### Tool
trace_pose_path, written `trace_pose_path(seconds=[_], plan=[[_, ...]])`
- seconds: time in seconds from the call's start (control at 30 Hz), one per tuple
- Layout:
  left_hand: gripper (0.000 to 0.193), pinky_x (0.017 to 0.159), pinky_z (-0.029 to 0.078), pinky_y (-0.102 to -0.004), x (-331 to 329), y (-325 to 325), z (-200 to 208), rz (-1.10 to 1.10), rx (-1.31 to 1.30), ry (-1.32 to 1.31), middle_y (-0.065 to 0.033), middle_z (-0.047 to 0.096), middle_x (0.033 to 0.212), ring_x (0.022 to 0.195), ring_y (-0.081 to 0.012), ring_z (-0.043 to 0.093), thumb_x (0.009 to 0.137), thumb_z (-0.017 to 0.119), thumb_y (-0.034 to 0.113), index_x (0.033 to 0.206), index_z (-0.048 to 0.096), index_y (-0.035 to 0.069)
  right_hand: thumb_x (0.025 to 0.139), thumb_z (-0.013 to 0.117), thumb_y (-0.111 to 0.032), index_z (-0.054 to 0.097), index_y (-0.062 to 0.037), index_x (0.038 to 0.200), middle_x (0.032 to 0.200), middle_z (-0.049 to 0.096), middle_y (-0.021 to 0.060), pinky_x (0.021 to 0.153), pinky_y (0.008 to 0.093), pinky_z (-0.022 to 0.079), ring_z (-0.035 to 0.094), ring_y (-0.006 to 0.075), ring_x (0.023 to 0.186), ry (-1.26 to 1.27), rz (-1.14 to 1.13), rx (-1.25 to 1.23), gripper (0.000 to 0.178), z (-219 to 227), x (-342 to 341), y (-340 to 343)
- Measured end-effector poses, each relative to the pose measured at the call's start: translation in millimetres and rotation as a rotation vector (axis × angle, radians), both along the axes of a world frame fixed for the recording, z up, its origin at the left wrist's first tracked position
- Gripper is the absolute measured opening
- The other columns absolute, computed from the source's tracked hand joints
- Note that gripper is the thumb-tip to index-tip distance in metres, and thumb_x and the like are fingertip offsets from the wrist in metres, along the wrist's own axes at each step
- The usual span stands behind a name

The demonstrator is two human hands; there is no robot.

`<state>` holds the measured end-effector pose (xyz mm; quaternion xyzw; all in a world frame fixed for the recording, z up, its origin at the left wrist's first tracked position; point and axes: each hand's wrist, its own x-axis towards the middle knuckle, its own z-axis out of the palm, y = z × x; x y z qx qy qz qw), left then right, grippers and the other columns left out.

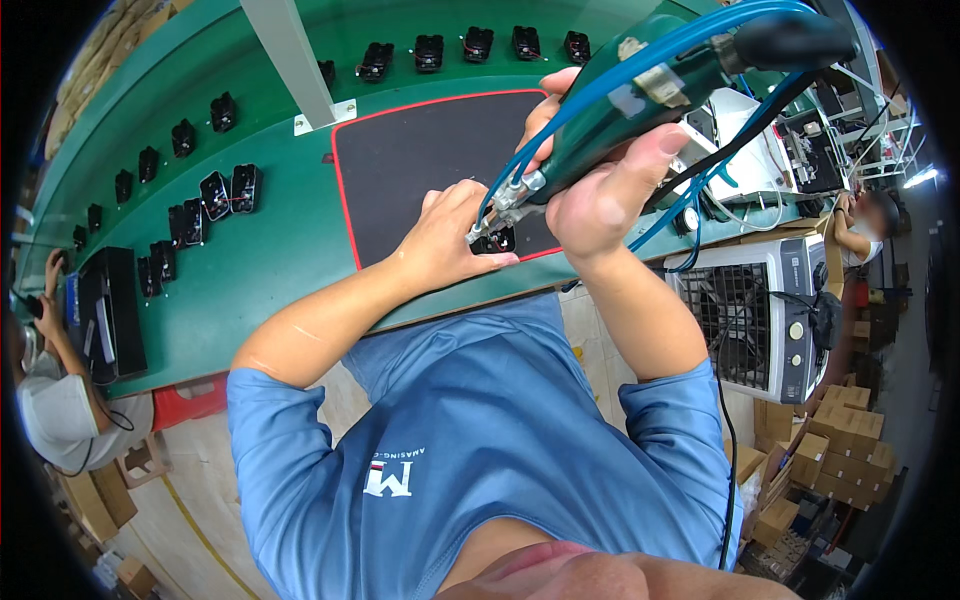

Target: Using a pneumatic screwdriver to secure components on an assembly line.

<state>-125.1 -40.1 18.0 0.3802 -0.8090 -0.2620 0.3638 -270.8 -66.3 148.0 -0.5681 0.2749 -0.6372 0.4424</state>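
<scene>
A green electric screwdriver (610,125) with blue air tubes and a metal nose is gripped in my right hand (597,212), tilted with its tip down to the left. That tip reaches a small black plastic housing (498,241) with thin wires inside, near the front edge of the mat. My left hand (445,225) curls round the housing, thumb along the near side and fingers on the far side. Part of the housing is hidden by the hand and the tool's nose. Beneath them lies a dark mat (400,150) with a red border.
Similar black housings (429,54) line the far belt; others (246,188) sit on the green bench to the left. A metal post (290,65) rises behind the mat. A black bin (110,310) stands near a co-worker (65,410). An air cooler (745,320) is at right.
</scene>
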Motion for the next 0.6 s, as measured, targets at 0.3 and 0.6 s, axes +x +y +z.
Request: trace_pose_path(seconds=[0.3,0.6], plan=[[0.075,0.092,0.035,-0.0411,-1.4,-1.3,-2.5,0.020,-0.057,-0.028,-0.0115,0.054,0.113,0.109,-0.0315,0.052,0.070,0.089,0.043,0.124,0.056,0.005,0.093,0.016,-0.085,0.061,0.0054,0.111,0.063,0.060,0.0075,0.052,0.0262,0.046,0.057,0.0153,0.057,0.018,-0.029,-0.020,0.102,10.7,-2.6,-2.3],[0.085,0.111,0.026,-0.0498,9.7,-1.2,-0.5,-0.080,-0.032,0.099,-0.0079,0.051,0.138,0.135,-0.0316,0.042,0.061,0.091,0.047,0.132,0.060,0.011,0.088,0.016,-0.091,0.058,0.0023,0.119,0.068,0.057,0.0077,0.052,0.0299,0.045,0.051,0.0158,0.054,-0.045,0.017,0.057,0.107,29.8,-9.5,3.7]])
